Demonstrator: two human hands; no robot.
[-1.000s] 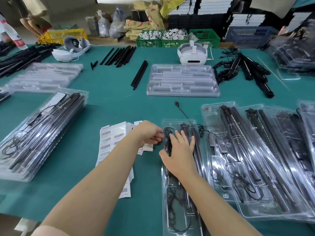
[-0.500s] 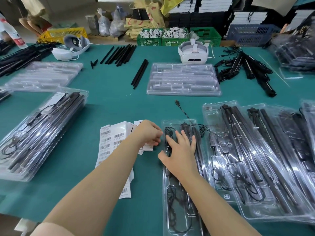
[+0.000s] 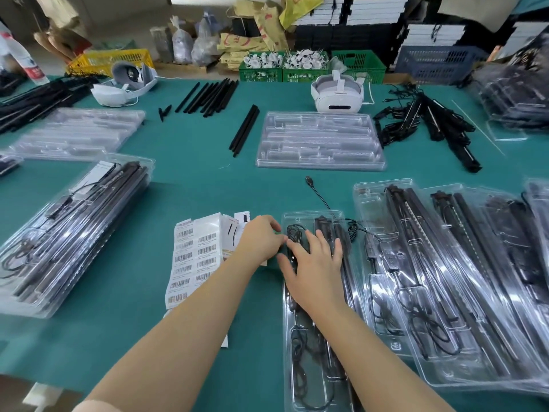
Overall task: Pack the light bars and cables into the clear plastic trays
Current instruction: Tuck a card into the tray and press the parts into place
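Currently the clear tray (image 3: pixel 312 379) sits on the green table (image 3: pixel 184 185) at front centre, with light bars (image 3: pixel 334 233) and a coiled black cable (image 3: pixel 294 233) in its slots. Right hand (image 3: pixel 315 263) lies flat on the tray's far end, fingers straight, pressing bars and cable. Left hand (image 3: pixel 261 239) is at the tray's left rim, fingers curled; whether it pinches anything, cannot tell. Barcode label sheets (image 3: pixel 193 257) lie just left. Filled trays (image 3: pixel 445 278) overlap on the right; an empty tray stack (image 3: pixel 319 141) lies further back.
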